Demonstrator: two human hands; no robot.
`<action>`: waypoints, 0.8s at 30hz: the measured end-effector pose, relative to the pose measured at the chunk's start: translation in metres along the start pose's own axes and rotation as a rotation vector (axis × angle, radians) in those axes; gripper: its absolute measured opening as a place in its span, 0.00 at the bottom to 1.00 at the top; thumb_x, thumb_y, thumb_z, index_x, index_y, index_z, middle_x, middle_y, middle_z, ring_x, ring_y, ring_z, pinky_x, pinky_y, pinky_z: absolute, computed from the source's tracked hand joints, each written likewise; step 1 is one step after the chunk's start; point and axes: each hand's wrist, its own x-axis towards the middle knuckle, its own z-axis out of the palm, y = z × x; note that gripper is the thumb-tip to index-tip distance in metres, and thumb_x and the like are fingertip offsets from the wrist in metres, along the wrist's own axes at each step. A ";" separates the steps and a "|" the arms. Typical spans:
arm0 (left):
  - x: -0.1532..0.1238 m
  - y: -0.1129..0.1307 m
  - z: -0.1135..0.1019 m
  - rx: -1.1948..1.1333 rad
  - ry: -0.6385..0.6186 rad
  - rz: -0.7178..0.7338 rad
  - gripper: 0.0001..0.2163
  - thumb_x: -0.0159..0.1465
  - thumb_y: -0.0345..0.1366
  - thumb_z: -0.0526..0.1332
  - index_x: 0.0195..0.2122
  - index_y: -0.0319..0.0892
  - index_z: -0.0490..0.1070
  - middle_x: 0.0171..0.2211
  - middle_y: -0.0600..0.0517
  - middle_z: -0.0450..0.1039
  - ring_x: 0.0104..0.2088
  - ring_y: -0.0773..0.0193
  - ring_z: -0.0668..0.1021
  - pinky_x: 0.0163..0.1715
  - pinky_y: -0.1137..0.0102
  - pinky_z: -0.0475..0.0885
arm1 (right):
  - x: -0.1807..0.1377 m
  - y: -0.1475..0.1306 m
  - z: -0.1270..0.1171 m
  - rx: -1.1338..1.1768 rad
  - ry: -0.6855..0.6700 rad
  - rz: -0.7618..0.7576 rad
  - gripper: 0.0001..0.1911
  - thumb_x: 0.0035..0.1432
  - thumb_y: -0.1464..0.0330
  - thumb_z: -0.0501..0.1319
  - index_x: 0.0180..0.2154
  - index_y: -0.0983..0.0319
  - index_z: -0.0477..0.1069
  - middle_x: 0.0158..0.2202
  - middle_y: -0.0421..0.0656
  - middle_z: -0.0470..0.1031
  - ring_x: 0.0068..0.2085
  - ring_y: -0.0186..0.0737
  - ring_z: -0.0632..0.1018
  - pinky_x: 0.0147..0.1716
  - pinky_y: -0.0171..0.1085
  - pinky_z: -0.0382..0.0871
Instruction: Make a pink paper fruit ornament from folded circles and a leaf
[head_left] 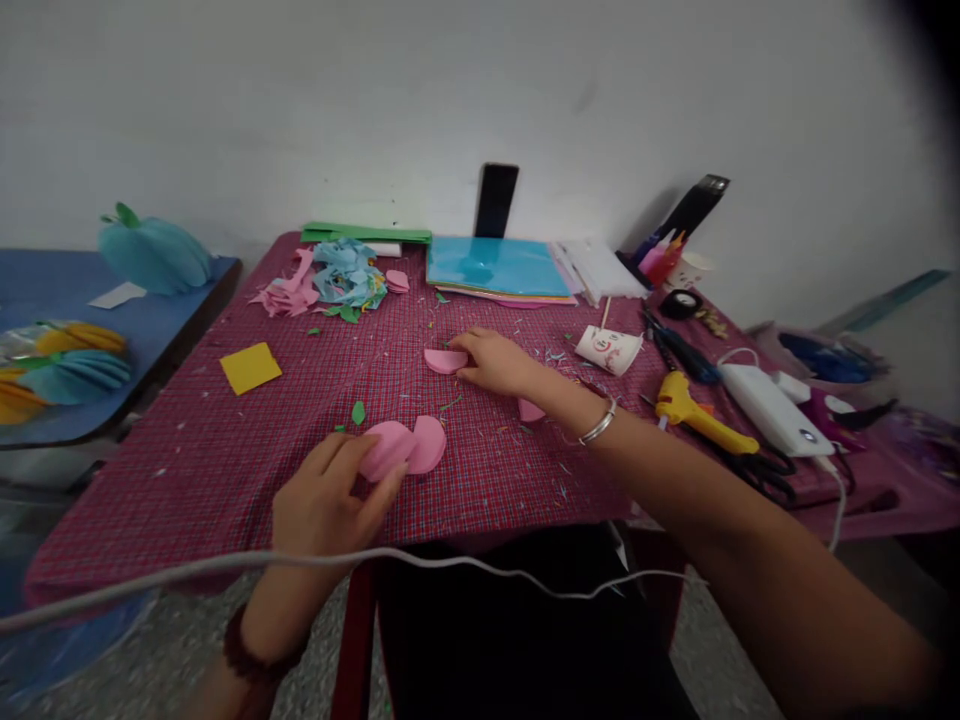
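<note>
My left hand (326, 495) pinches pink paper pieces (391, 450) between thumb and fingers, low over the checked cloth. Another rounded pink piece (427, 446) fans out from their right side. Farther out, my right hand (495, 360) has its fingertips closed on a folded pink paper half-circle (443, 361) near the middle of the table. Beneath my right forearm, one more bit of pink paper (531, 410) shows in part. A green paper leaf (358, 412) lies just beyond my left fingers.
Paper scraps (349, 272) heap at the back left, near a yellow square (250, 368). Coloured sheets (495, 268) and a phone (496, 200) are along the wall. A paper cup (609, 348), yellow glue gun (701, 415) and white power bank (776, 408) sit right; a white cable (420, 560) crosses in front.
</note>
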 end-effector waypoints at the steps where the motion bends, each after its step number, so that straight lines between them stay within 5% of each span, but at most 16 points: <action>1: 0.002 -0.001 -0.002 -0.036 -0.008 -0.013 0.12 0.63 0.43 0.60 0.42 0.41 0.71 0.36 0.50 0.73 0.36 0.61 0.76 0.33 0.69 0.70 | 0.005 0.003 0.002 0.004 -0.015 -0.005 0.15 0.54 0.71 0.62 0.46 0.65 0.73 0.43 0.49 0.75 0.44 0.44 0.74 0.43 0.38 0.64; 11: 0.021 -0.006 -0.010 -0.109 -0.147 -0.027 0.11 0.65 0.43 0.56 0.38 0.42 0.73 0.34 0.51 0.73 0.33 0.62 0.76 0.30 0.69 0.68 | 0.016 0.014 0.009 0.022 0.042 0.067 0.12 0.60 0.74 0.54 0.38 0.63 0.76 0.36 0.46 0.79 0.36 0.41 0.75 0.36 0.36 0.61; 17: 0.045 0.005 -0.010 -0.112 -0.170 0.044 0.09 0.65 0.40 0.56 0.34 0.43 0.71 0.32 0.53 0.71 0.32 0.64 0.75 0.31 0.70 0.67 | 0.013 0.002 0.007 0.060 0.080 0.022 0.14 0.62 0.75 0.51 0.45 0.64 0.73 0.43 0.47 0.77 0.44 0.41 0.75 0.43 0.37 0.63; 21: 0.062 0.016 -0.009 -0.096 -0.179 0.119 0.09 0.65 0.41 0.55 0.35 0.43 0.71 0.32 0.53 0.71 0.31 0.64 0.75 0.29 0.70 0.66 | -0.029 -0.018 -0.015 0.066 0.024 -0.078 0.15 0.59 0.73 0.58 0.48 0.59 0.72 0.49 0.46 0.74 0.49 0.44 0.72 0.49 0.44 0.62; 24: 0.082 0.021 -0.001 -0.010 -0.313 0.154 0.12 0.65 0.42 0.52 0.31 0.44 0.70 0.29 0.52 0.71 0.29 0.62 0.74 0.29 0.69 0.64 | -0.088 -0.035 -0.051 0.386 0.036 -0.189 0.07 0.60 0.72 0.58 0.39 0.62 0.73 0.43 0.47 0.74 0.44 0.42 0.72 0.46 0.43 0.64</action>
